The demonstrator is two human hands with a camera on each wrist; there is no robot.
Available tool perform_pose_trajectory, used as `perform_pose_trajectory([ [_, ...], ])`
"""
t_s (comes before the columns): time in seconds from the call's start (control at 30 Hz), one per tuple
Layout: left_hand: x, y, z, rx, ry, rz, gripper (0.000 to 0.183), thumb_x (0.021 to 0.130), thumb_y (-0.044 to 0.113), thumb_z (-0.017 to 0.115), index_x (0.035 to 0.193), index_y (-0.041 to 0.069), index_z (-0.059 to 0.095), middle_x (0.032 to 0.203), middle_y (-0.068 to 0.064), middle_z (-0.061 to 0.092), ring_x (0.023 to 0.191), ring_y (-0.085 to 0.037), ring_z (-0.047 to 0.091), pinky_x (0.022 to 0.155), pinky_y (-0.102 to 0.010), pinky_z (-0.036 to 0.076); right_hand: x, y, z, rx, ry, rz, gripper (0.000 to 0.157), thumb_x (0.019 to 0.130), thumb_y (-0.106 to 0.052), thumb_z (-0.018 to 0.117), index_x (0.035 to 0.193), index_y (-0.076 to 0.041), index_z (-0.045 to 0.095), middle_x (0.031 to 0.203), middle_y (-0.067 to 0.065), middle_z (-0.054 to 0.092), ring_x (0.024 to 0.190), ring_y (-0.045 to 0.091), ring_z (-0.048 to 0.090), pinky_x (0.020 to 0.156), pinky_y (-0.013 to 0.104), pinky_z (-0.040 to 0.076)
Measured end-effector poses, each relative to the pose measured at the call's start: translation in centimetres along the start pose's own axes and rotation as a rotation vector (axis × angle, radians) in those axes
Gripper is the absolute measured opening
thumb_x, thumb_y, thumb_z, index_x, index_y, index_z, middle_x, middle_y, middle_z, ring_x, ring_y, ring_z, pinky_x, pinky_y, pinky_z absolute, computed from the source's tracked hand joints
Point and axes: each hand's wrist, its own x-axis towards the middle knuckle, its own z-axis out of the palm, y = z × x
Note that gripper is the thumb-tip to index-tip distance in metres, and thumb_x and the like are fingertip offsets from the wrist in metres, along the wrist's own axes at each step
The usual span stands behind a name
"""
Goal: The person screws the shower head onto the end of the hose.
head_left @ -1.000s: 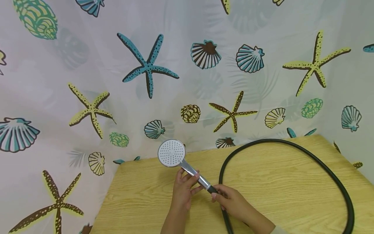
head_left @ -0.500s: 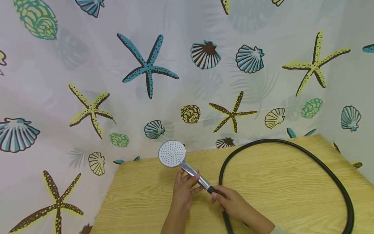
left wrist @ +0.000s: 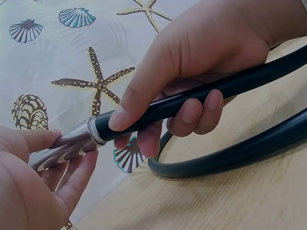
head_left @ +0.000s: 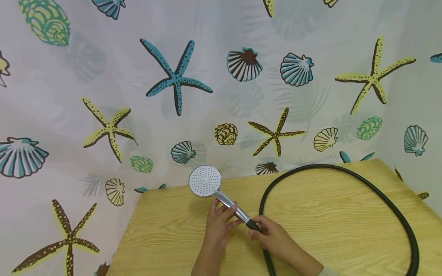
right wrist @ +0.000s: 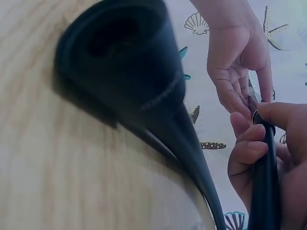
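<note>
Shower head [head_left: 205, 181] tilts up-left above the table [head_left: 159, 230], the left hand [head_left: 217, 224] pinching its handle [head_left: 225, 199] and the right hand [head_left: 274, 237] wrapped round the black hose [left wrist: 259, 77] where hose meets handle; holding both in one straight line should keep that joint from binding. More sideways room lies left, since the hose loops right and the curtain [head_left: 214, 23] bounds the back edge.

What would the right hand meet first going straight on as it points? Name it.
Likely the chrome shower-head handle, just past the black hose in its grip, then the left hand; exact depth is hard to judge.
</note>
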Motion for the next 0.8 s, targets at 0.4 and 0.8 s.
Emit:
perform_pose_trajectory([
  [0.4,-0.01,0.11,0.10,0.007,0.004,0.009,0.060,0.090,0.009,0.074,0.142,0.016,0.044,0.123,-0.011,0.068,0.098,-0.016,0.071,0.084,-0.043,0.065,-0.10,-0.34,-0.05,-0.082,0.038,-0.074,0.028,0.099,-0.028,0.066,0.122,-0.012,0.065,0.088,0.002,0.061,0.054,0.015,0.061,0.046,0.016,0.048],
  [0.8,-0.25,0.45,0.03,-0.008,0.000,0.016,0.062,0.091,0.008,0.073,0.145,0.014,0.042,0.119,-0.009,0.067,0.098,-0.016,0.070,0.084,-0.043,0.065,0.17,-0.58,0.16,-0.079,0.045,-0.031,0.029,0.098,-0.026,0.067,0.124,-0.014,0.066,0.092,-0.001,0.064,0.052,0.014,0.061,0.040,0.015,0.044],
])
